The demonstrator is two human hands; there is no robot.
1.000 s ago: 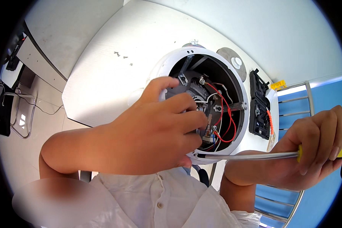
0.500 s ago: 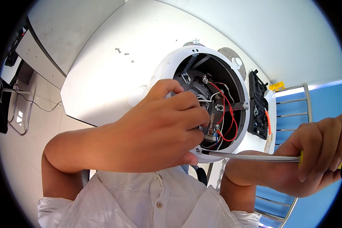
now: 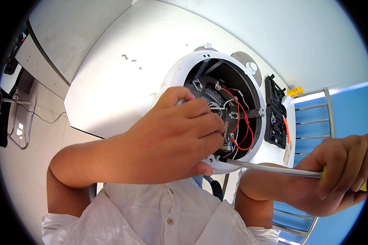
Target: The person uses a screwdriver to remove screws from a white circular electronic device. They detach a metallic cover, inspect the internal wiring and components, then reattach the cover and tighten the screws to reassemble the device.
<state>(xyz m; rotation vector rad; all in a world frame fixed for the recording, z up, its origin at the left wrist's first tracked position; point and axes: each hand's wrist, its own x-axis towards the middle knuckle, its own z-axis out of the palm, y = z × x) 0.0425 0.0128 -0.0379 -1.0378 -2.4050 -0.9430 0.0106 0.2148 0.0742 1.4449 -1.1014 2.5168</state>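
Note:
A round white appliance housing (image 3: pixel 172 77) stands on its side on the table, its open face toward me. Inside are red, white and blue wires (image 3: pixel 249 122), metal brackets and a dark round part. My left hand (image 3: pixel 171 139) lies across the near left of the opening, fingers curled into it and thumb at the lower rim, closed on the housing. What its fingertips touch inside is hidden. At the right, my right hand (image 3: pixel 341 175) is wrapped round the yellow handle of a screwdriver (image 3: pixel 274 168). The long shaft reaches left, its tip at the lower rim by a small hole.
Several small screws (image 3: pixel 125 57) lie on the white table (image 3: pixel 110 98), left of the housing. Behind it are a grey disc (image 3: pixel 242 60) and a white knob-like piece (image 3: pixel 252 67). An open black tool case (image 3: pixel 276 112) lies at the right, near a metal rail (image 3: pixel 330 114).
The screwdriver tip has shifted slightly right along the lower rim, uncovering the small hole beside it. My right hand has dropped a little. The left hand keeps its hold.

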